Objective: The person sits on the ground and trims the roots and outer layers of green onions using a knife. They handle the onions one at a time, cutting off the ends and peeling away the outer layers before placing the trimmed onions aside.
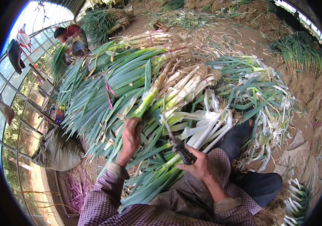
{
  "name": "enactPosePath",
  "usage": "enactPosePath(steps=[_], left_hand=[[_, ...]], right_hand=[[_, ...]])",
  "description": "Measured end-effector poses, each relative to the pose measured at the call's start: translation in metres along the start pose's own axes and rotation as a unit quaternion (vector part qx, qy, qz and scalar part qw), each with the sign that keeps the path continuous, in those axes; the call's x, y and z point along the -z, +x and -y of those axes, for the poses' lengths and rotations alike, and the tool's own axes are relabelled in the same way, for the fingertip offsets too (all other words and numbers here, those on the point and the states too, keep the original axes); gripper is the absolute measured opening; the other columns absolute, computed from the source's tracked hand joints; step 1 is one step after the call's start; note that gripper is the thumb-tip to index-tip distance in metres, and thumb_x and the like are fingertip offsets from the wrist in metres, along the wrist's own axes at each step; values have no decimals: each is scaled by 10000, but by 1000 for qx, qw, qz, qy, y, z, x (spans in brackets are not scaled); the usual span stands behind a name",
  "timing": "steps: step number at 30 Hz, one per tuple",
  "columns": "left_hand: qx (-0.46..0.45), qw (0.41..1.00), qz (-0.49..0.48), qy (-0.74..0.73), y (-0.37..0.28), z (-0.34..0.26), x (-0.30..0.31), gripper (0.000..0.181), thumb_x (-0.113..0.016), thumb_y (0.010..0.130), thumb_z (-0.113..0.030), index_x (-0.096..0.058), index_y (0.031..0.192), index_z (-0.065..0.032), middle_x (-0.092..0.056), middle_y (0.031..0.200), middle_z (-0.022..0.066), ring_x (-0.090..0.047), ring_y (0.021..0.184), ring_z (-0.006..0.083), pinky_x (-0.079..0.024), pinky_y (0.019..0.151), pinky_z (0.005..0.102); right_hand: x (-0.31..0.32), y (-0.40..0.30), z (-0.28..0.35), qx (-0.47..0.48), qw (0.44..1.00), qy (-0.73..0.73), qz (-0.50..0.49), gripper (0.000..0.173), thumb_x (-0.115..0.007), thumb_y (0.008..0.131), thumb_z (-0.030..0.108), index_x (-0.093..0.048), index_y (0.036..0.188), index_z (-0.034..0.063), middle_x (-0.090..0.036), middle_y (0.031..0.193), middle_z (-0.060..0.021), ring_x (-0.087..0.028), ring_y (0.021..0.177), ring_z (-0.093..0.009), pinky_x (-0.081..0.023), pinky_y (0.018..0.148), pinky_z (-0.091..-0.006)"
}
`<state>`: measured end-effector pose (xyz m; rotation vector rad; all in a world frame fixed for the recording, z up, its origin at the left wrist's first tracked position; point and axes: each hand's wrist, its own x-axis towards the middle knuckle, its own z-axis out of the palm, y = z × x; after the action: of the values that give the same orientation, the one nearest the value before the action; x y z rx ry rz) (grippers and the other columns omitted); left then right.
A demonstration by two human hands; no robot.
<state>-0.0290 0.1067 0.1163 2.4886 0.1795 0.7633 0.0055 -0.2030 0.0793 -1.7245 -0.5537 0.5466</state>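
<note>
My left hand (130, 137) grips a long green onion (149, 97) by its green leaves, its soil-stained root end pointing up and away from me. In my right hand (202, 165) is a hand tool (179, 147) with a dark grip and a narrow metal end; I cannot tell whether that end is a blade or a nozzle. The tool points toward the onions in front of me. Peeled green onions (206, 134) with clean white stems lie across my lap, right of the tool. Beyond my left hand is a large heap of unpeeled green onions (115, 76), partly bound with pink ties (108, 90).
Stripped leaves and skins (265, 104) are piled at the right. A person (76, 41) handles onions at the back left. A stuffed sack (59, 149) and pink strips (77, 188) lie at the left. More peeled onions (295, 202) are at the lower right.
</note>
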Motion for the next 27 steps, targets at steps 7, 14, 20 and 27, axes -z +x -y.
enactPosePath(steps=[7, 14, 20, 27], left_hand=[[90, 972, 154, 155, 14, 125, 10, 243, -626, 940, -162, -647, 1139, -24, -670, 1118, 232, -646, 1035, 439, -520, 854, 499], [130, 967, 171, 139, -10, 63, -33, 619, -852, 719, -267, -558, 1199, -10, -598, 1140, 212, -601, 1094, 404, -511, 905, 497], [195, 954, 186, 135, -31, 41, -57, 664, -862, 695, -328, -523, 1169, -10, -604, 1126, 229, -610, 1056, 432, -516, 878, 493], [129, 969, 149, 148, -33, 47, -51, 519, -805, 685, -247, -534, 1062, -15, -663, 1014, 218, -654, 939, 439, -528, 781, 517]], right_hand=[[-21, 2, 8, -18, 991, -129, 14, 923, -905, 687, 463, -573, 1463, 89, -724, 1188, -235, -706, 1067, -411, -560, 927, -456], [-24, -12, -10, 45, 996, -75, -14, 913, -895, 710, 428, -547, 1489, 101, -735, 1139, -247, -730, 1030, -378, -566, 925, -443], [-19, -9, -11, -13, 990, -127, -57, 890, -889, 701, 429, -576, 1455, 76, -751, 1065, -225, -733, 981, -373, -568, 894, -441], [-27, -23, 0, -1, 994, -109, -25, 893, -883, 708, 415, -561, 1470, 78, -724, 1172, -235, -714, 1064, -372, -556, 939, -449]])
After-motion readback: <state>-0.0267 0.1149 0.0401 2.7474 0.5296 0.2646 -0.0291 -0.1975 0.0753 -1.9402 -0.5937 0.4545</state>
